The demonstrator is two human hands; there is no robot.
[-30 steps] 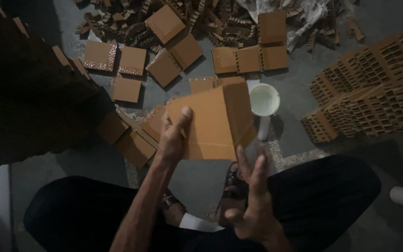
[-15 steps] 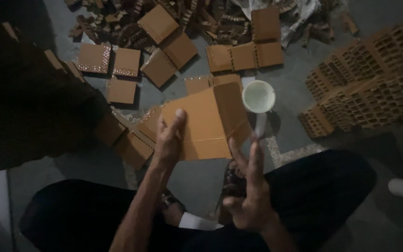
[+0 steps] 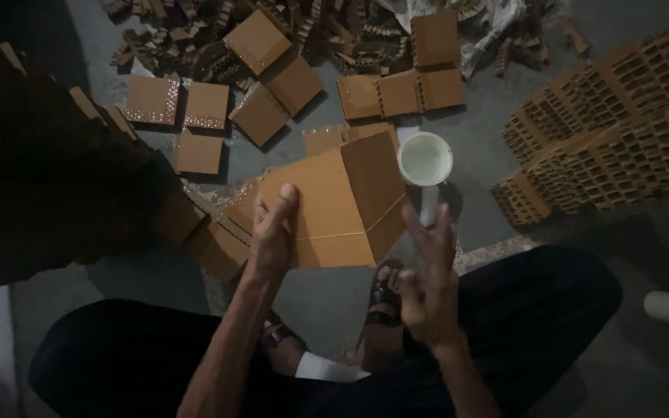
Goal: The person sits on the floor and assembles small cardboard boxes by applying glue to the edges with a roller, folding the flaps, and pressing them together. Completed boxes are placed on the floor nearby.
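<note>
While the person sits low over the grey floor (image 3: 474,147), the biggest thing in sight is the stack of brown perforated cardboard pieces (image 3: 621,131) piled at the right, with a dark heap (image 3: 40,178) filling the left side. Farther off, flat brown cardboard squares (image 3: 272,93) lie scattered about, some edged with pale dots, and beyond them is a litter of cardboard scraps (image 3: 334,23). In the middle, just above the knees, is the folded brown cardboard sheet (image 3: 334,205), creased so that one panel angles up at the right. The left hand (image 3: 272,232) grips its near left edge, thumb on top and fingers curled under. The right hand (image 3: 431,282) is off the sheet, just beside its lower right corner, fingers spread loose and holding nothing. Near that corner stands a small white cup (image 3: 425,159) on the floor. A sandalled foot (image 3: 385,298) shows between the arms.
</note>
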